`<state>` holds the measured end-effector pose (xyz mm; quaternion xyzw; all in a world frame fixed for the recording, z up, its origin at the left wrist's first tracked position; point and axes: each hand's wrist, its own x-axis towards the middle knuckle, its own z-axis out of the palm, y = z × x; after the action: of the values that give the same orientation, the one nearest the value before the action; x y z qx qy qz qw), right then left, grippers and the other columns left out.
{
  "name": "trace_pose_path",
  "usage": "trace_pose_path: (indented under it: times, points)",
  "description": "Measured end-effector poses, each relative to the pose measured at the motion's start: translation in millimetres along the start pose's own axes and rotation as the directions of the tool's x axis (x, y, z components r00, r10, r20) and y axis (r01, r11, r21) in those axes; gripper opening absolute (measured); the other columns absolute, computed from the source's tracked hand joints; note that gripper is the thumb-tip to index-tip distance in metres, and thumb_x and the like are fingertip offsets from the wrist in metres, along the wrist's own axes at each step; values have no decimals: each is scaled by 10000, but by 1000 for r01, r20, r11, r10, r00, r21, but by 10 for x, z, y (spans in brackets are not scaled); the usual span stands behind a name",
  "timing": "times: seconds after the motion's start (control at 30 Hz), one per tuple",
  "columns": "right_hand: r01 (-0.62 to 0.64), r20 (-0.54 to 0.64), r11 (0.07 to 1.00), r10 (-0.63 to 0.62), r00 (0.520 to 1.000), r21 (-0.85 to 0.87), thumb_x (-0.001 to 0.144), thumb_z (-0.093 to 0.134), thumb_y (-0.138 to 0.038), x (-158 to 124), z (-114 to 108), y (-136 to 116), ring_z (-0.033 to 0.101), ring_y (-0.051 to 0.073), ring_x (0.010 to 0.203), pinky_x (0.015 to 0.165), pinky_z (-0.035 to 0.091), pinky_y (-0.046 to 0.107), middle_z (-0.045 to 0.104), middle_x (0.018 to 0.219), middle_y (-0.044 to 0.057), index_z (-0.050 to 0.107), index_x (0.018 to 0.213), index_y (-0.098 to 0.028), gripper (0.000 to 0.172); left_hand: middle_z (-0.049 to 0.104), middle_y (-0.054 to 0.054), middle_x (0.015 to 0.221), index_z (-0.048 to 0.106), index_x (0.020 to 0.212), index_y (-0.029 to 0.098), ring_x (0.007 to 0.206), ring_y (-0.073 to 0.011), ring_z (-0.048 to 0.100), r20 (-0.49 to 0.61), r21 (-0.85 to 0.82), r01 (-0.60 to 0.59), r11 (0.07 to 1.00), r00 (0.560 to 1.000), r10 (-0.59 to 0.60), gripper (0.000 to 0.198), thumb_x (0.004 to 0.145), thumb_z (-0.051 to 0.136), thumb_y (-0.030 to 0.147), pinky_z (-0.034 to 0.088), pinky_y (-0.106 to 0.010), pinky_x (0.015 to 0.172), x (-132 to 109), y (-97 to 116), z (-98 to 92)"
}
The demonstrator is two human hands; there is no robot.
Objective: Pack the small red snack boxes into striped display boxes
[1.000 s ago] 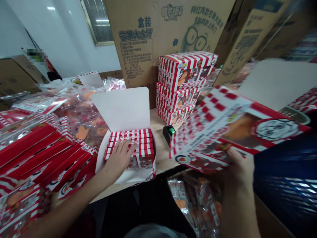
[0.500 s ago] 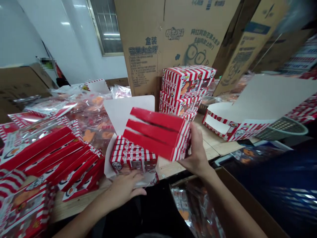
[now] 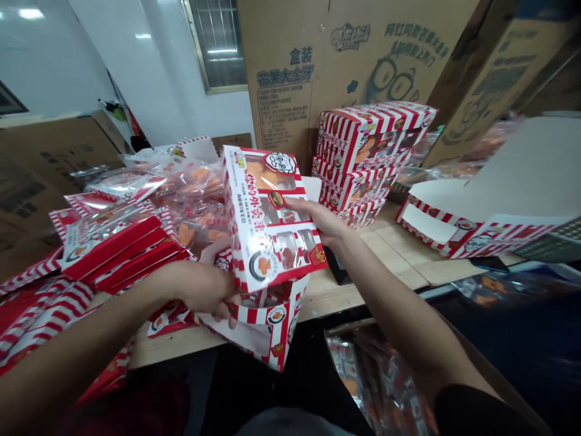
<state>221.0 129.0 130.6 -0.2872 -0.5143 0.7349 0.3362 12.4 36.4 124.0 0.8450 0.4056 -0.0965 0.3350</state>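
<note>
My right hand (image 3: 324, 221) is closed on a stack of red-and-white striped toy boxes (image 3: 272, 230), its fingers lying over the windowed front. The stack is tilted over an open display box (image 3: 258, 318), and its lower edge overlaps the opening. Beside the stack's lower left corner, my left hand (image 3: 206, 287) has its fingers curled on the display box's wall. More small boxes partly show inside the display box, mostly hidden by the stack and the left hand.
Flat red packs (image 3: 122, 254) and bagged orange items (image 3: 195, 181) pile up at left. Striped boxes (image 3: 372, 145) stand stacked behind, before a large carton (image 3: 290, 103). Another open display box (image 3: 476, 224) sits at right. Below the table edge is a carton of bagged items (image 3: 381, 381).
The stack in my right hand has turned, so its windowed front now faces me, and sits lower over the display box. My left hand has gone from flat to curled on that box, which has tilted.
</note>
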Motion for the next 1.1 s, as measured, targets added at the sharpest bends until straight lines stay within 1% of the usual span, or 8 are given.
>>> trace_pose_path:
  times: [0.1, 0.23, 0.37, 0.5, 0.6, 0.8, 1.0, 1.1]
  points:
    - [-182, -6, 983, 182, 983, 29, 822, 545, -219, 159, -170, 81, 638, 159, 707, 746, 533, 299, 676, 844, 58, 593, 995, -136, 198, 669, 13, 761, 685, 836, 222, 646, -122, 556, 150, 2, 69, 998, 986, -68, 184, 756, 530, 164, 397, -184, 573, -57, 45, -263]
    - [-441, 19, 897, 440, 898, 39, 854, 507, -277, 216, -470, 200, 646, 166, 709, 709, 542, 301, 679, 845, 73, 586, 1005, -126, 228, 656, 23, 851, 655, 941, 235, 691, -118, 552, -5, 47, 56, 997, 998, -55, 230, 740, 552, 194, 384, -180, 596, -23, 22, -447]
    - [-504, -10, 861, 506, 863, 60, 868, 477, -308, 292, -726, 251, 650, 166, 698, 676, 544, 291, 681, 827, 90, 578, 990, -97, 263, 618, 29, 725, 659, 828, 201, 648, -99, 524, -9, 26, -80, 996, 997, 80, 139, 770, 551, 267, 361, -169, 580, 80, 16, -591]
    - [-512, 29, 859, 511, 859, 28, 853, 504, -304, 393, -885, 244, 652, 156, 690, 671, 540, 272, 686, 812, 78, 574, 996, -99, 260, 548, 35, 569, 625, 644, 169, 527, -77, 468, 15, -132, -114, 985, 993, 117, 260, 749, 585, 404, 316, -170, 488, 233, 8, -712]
    - [-569, 65, 822, 569, 820, -11, 837, 531, -311, 410, -957, 278, 654, 163, 681, 668, 541, 289, 689, 810, 89, 568, 997, -82, 282, 511, 34, 524, 602, 594, 158, 489, -69, 436, 34, -198, -137, 971, 989, 146, 308, 761, 568, 414, 297, -174, 458, 372, -40, -697]
    - [-658, -30, 751, 660, 751, 58, 860, 507, -271, 228, -990, 566, 658, 170, 619, 628, 544, 293, 689, 710, 68, 583, 955, -79, 227, 549, 25, 650, 618, 694, 173, 607, -79, 466, -14, -158, -242, 957, 970, 243, 233, 785, 554, 378, 350, -175, 559, 593, -199, -463]
    - [-616, -28, 746, 642, 766, 254, 930, 356, -285, 46, -974, 798, 667, 171, 638, 625, 538, 282, 685, 687, 71, 592, 925, -75, 315, 616, 0, 841, 634, 817, 203, 835, -118, 533, -71, -128, -235, 964, 971, 227, 248, 827, 493, 408, 378, -205, 760, 591, -334, -380]
    - [-565, -26, 790, 587, 809, 239, 928, 354, -230, -18, -959, 789, 660, 150, 598, 599, 534, 252, 688, 684, 62, 609, 876, -82, 299, 607, -9, 829, 621, 793, 186, 828, -127, 520, -200, -53, -141, 989, 971, 128, 330, 855, 422, 441, 362, -224, 755, 581, -497, -373]
